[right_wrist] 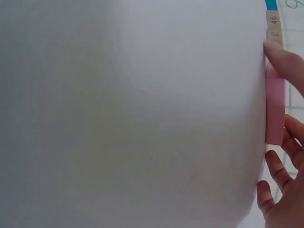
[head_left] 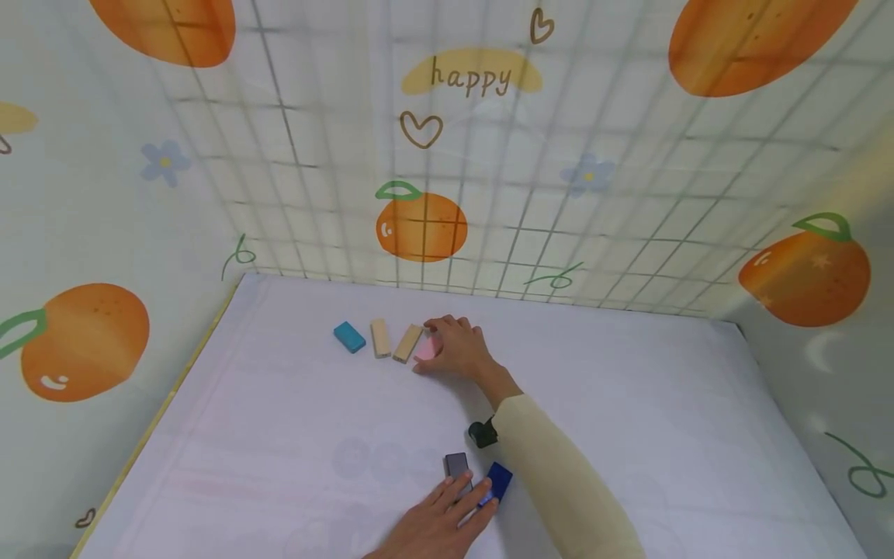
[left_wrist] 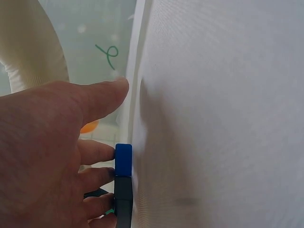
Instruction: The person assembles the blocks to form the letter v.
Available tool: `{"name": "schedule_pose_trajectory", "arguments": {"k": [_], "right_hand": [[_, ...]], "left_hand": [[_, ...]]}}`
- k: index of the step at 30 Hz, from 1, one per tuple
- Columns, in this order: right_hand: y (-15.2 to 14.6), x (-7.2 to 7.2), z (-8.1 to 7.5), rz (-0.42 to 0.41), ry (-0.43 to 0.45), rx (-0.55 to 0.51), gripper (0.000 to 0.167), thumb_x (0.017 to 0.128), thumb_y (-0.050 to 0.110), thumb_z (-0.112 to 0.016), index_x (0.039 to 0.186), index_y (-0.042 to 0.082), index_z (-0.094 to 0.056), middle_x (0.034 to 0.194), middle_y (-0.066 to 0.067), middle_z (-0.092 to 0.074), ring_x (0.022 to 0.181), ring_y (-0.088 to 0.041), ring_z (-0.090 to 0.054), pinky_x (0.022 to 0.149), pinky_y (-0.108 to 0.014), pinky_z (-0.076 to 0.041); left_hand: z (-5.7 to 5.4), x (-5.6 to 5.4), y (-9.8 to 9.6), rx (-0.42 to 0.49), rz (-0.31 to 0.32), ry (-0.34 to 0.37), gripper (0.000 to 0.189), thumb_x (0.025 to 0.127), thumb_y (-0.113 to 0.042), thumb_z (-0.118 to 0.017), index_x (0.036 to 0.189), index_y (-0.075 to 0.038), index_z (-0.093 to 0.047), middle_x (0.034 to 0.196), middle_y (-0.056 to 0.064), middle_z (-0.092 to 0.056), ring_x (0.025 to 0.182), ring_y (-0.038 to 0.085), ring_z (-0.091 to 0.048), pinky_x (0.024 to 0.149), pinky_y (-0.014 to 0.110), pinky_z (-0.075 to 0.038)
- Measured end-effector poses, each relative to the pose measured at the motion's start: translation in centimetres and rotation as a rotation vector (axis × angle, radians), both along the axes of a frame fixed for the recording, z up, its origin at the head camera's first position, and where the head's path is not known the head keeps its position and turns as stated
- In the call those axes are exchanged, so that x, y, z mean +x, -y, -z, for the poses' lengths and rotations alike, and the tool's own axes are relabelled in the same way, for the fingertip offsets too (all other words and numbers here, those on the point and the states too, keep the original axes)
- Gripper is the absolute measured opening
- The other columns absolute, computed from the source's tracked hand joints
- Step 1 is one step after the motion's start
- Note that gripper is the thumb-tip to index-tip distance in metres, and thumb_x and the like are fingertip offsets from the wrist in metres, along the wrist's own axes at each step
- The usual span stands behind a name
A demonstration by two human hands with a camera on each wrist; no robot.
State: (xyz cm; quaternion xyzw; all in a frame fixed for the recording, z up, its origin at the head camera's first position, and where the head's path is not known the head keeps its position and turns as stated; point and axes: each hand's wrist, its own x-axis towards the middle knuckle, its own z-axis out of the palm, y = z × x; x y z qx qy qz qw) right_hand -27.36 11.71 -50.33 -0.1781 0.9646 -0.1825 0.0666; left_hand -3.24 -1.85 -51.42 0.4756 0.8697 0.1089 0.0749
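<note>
In the head view my right hand (head_left: 461, 351) curves round a pink block (head_left: 426, 348) lying on the white table. The right wrist view shows the thumb (right_wrist: 285, 64) at one end of the pink block and a finger at its other end. Nearer the front, my left hand (head_left: 434, 522) rests its outstretched fingers on a grey block (head_left: 456, 463) and a blue block (head_left: 499, 480). Seen in the left wrist view, those two blocks lie end to end along the fingertips, and the thumb (left_wrist: 107, 97) points away from them.
Left of the pink block lie two wooden blocks, one slanted (head_left: 408, 344) and one more upright (head_left: 379, 338), then a teal block (head_left: 350, 337). A dark rounded object (head_left: 482, 433) shows beside the right sleeve (head_left: 559, 473). Fruit-printed cloth (head_left: 335, 202) walls the table's back and sides.
</note>
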Motion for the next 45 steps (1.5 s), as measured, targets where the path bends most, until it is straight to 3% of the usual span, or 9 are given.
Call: {"name": "schedule_pose_trajectory", "arguments": {"k": [5,9,20,38,45], "right_hand": [[-0.3,0.0,0.0,0.002,-0.004,-0.028,0.071,0.078,0.054,-0.082,0.134,0.016,-0.062,0.129,-0.004,-0.061,0.120,-0.030,-0.048,0.098,-0.053,-0.036],[-0.4,-0.1,0.0,-0.005,-0.007,-0.047,0.066,0.078,0.052,-0.083,0.129,0.014,-0.065,0.126,-0.005,-0.062,0.118,-0.030,-0.049,0.099,-0.054,-0.037],[-0.7,-0.2,0.3,0.015,-0.049,0.053,0.081,0.075,0.062,-0.080,0.138,0.014,-0.060,0.126,-0.006,-0.062,0.118,-0.029,-0.051,0.099,-0.054,-0.040],[-1.0,-0.3,0.1,-0.001,-0.049,0.069,0.070,0.081,0.056,-0.078,0.135,0.014,-0.065,0.129,-0.008,-0.063,0.117,-0.028,-0.054,0.099,-0.054,-0.041],[-1.1,-0.4,0.1,0.006,-0.047,0.056,0.071,0.080,0.056,-0.079,0.135,0.013,-0.065,0.129,-0.009,-0.063,0.117,-0.028,-0.054,0.100,-0.054,-0.041]], "left_hand": [[0.0,0.0,0.1,-0.003,0.003,-0.033,0.084,0.100,-0.072,-0.023,0.160,-0.013,-0.030,0.168,0.007,-0.020,0.153,0.028,-0.020,0.117,0.041,-0.032],[0.0,0.0,0.0,0.004,0.003,-0.021,0.084,0.100,-0.071,-0.022,0.160,-0.013,-0.030,0.168,0.007,-0.020,0.153,0.028,-0.019,0.117,0.042,-0.032],[0.1,-0.1,0.0,0.012,0.007,0.009,0.084,0.100,-0.072,-0.021,0.160,-0.013,-0.028,0.168,0.006,-0.019,0.153,0.027,-0.017,0.117,0.042,-0.031],[0.2,0.1,0.1,0.027,0.008,-0.028,0.083,0.101,-0.070,-0.025,0.160,-0.012,-0.030,0.167,0.008,-0.021,0.153,0.028,-0.020,0.117,0.042,-0.032],[0.5,0.0,0.1,0.037,0.006,-0.003,0.084,0.101,-0.071,-0.022,0.160,-0.012,-0.028,0.168,0.007,-0.019,0.153,0.029,-0.018,0.117,0.043,-0.031]]}}
